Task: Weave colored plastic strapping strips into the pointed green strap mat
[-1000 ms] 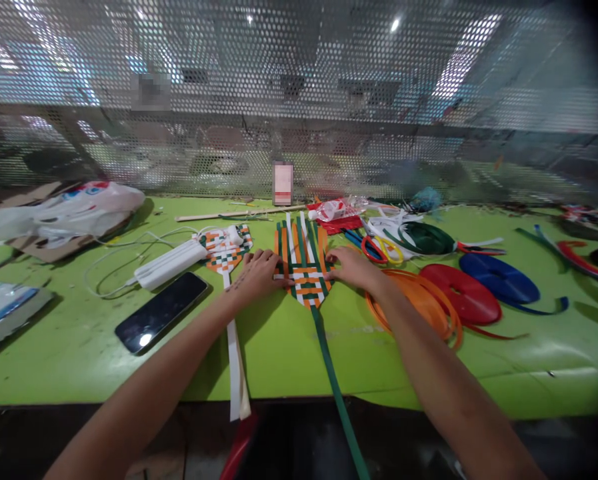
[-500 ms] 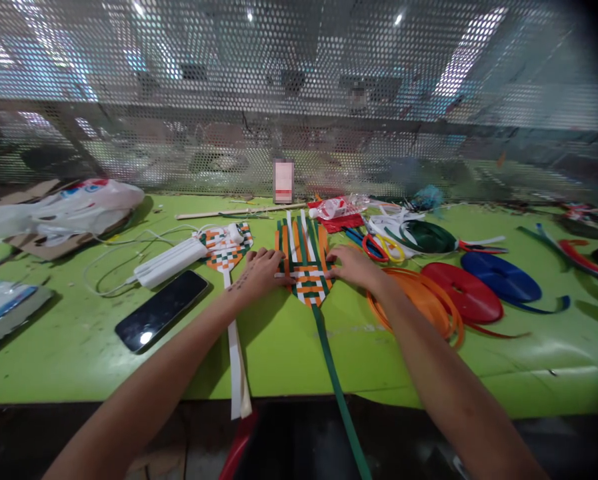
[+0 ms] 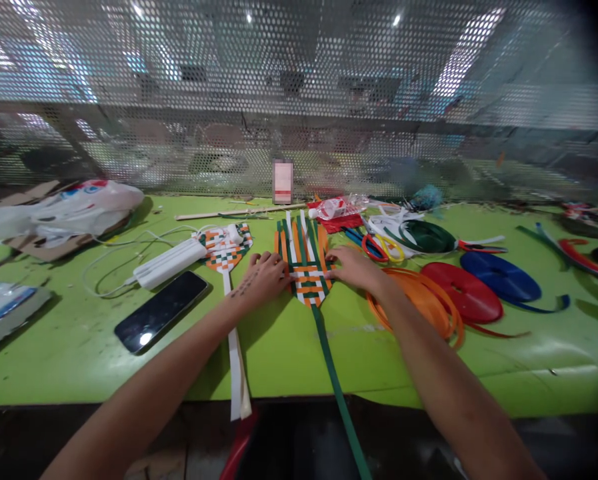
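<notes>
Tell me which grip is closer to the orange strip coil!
Right. The right grip is just left of the orange strip coil, at the right edge of the woven piece; the left grip is farther away, at the piece's left edge.

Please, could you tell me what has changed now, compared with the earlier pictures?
The left hand has shifted slightly to the right, its fingers closer in at the left edge of the woven strip piece. The right hand stays at the opposite edge. The smartphone and orange coil lie as before.
</notes>
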Demonstrator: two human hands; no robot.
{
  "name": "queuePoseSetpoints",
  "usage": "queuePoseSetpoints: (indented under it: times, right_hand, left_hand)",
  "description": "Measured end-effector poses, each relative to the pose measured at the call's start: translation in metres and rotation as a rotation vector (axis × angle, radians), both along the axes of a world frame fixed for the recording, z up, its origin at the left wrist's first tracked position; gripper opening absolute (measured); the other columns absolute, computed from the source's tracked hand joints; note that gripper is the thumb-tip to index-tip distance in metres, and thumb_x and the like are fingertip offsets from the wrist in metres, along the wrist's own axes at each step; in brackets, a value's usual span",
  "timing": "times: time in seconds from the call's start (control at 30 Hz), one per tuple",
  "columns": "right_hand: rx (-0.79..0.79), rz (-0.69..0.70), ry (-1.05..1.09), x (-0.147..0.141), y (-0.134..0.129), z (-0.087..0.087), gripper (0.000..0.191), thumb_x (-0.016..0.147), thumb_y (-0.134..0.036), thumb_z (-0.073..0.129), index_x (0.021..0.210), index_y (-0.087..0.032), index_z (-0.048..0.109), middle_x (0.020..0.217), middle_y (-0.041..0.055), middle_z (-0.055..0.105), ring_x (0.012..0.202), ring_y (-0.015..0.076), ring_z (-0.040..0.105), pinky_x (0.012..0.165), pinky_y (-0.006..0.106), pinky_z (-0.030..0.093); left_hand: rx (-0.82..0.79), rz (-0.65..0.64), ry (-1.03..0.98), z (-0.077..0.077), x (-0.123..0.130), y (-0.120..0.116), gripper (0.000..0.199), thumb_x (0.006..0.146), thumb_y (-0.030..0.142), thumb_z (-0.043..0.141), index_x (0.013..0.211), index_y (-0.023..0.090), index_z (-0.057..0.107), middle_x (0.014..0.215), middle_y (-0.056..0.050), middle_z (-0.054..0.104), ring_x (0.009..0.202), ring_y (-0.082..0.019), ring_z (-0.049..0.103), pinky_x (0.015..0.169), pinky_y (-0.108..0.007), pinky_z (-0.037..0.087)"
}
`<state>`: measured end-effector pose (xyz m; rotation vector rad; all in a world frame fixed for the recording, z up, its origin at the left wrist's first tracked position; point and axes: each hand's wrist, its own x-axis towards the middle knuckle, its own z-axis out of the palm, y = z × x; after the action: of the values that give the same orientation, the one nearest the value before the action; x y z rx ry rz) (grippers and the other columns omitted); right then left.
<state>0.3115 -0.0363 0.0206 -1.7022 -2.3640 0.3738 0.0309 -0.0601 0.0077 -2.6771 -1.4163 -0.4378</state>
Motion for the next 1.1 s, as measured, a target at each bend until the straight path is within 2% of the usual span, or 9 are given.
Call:
queuePoseSetpoints:
  times: [0.13,0.3,0.47,0.67,0.87,1.1]
  right_hand:
    - [-0.01,-0.144,-0.012,0.0005,-0.0031,0.0042,0.04,0.091,-0.047,0.071,0.119,-0.019,0.067,0.12,0.0136,0.068,0.108,0.0282,0.063,0.085,0.034,0.048]
    - [-0.002,-0.283,-0.048,0.0019,-0.0025,0.0074,0.024,0.097,-0.036,0.062,0.114,-0.018,0.067,0.118,0.013,0.069,0.103,0.0252,0.064,0.078,0.031,0.045]
    - [-0.005,-0.285,-0.06,-0.0019,-0.0035,0.0096,0.019,0.098,-0.032,0.06,0.109,-0.019,0.069,0.115,0.0121,0.071,0.103,0.0254,0.064,0.078,0.031,0.044]
    - [-0.04,-0.261,-0.08,-0.0067,-0.0055,0.0101,0.018,0.098,-0.032,0.059,0.104,-0.02,0.071,0.108,0.0097,0.074,0.097,0.0234,0.066,0.072,0.028,0.042]
    - [-0.044,-0.287,-0.089,-0.0049,-0.0059,0.0099,0.021,0.099,-0.034,0.056,0.104,-0.022,0.072,0.11,0.0097,0.073,0.098,0.024,0.066,0.074,0.029,0.043]
    - [-0.035,-0.275,-0.125,-0.0051,-0.0053,0.0074,0.022,0.1,-0.033,0.055,0.106,-0.022,0.073,0.112,0.0104,0.073,0.103,0.0258,0.065,0.078,0.031,0.045]
  left_hand:
    - [0.018,0.02,0.025,0.0034,0.0017,-0.0032,0.035,0.103,0.052,0.05,0.103,0.022,0.068,0.107,-0.01,0.068,0.105,-0.029,0.057,0.096,-0.046,0.036]
    - [0.022,0.017,-0.004,0.0046,0.0025,-0.005,0.033,0.103,0.05,0.05,0.104,0.022,0.068,0.114,-0.011,0.069,0.109,-0.029,0.057,0.098,-0.046,0.036]
    - [0.031,0.009,-0.018,0.0027,0.0024,-0.0045,0.031,0.103,0.048,0.052,0.102,0.023,0.069,0.115,-0.011,0.069,0.109,-0.03,0.057,0.099,-0.047,0.036]
    - [0.064,0.005,-0.024,-0.0008,0.0015,-0.0034,0.026,0.102,0.045,0.055,0.106,0.023,0.068,0.115,-0.01,0.069,0.11,-0.03,0.057,0.1,-0.048,0.037]
    - [0.063,-0.009,-0.029,-0.001,0.0015,-0.0014,0.024,0.102,0.041,0.055,0.114,0.023,0.068,0.117,-0.008,0.07,0.11,-0.029,0.058,0.099,-0.047,0.037]
    - [0.084,-0.025,-0.058,-0.0014,0.0013,-0.0002,0.019,0.101,0.035,0.058,0.114,0.024,0.068,0.117,-0.007,0.07,0.11,-0.027,0.059,0.099,-0.045,0.038]
